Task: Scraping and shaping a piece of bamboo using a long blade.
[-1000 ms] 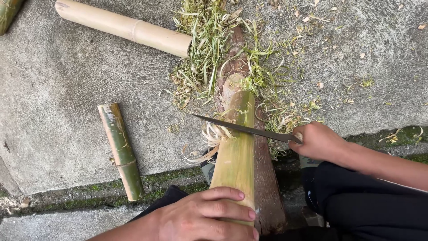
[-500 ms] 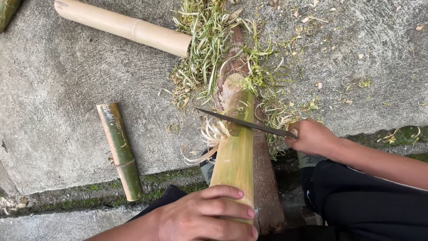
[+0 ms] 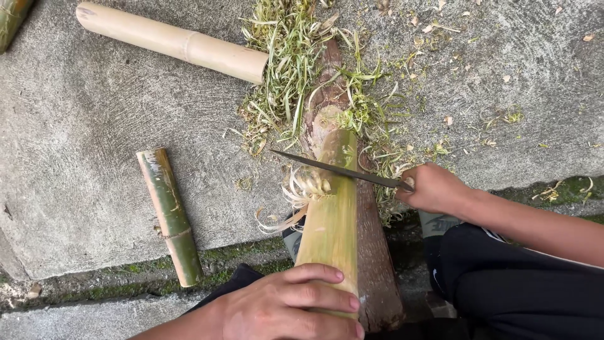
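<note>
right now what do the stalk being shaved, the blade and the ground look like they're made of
The stalk looks like bamboo: pale yellow-green, smooth where scraped, with thin curled shavings peeling at the cut. The blade, held by the right hand, looks like dark, dull metal, thin and straight. The ground looks like rough grey concrete, grainy, with moss along its edge. The left hand steadies the stalk.

The left hand (image 3: 292,306) grips the near end of a pale bamboo piece (image 3: 330,208) lying on a brown log (image 3: 371,252), while the right hand (image 3: 434,189) lays a knife (image 3: 333,169) across it, curled shavings (image 3: 302,189) hanging beside the blade.
</note>
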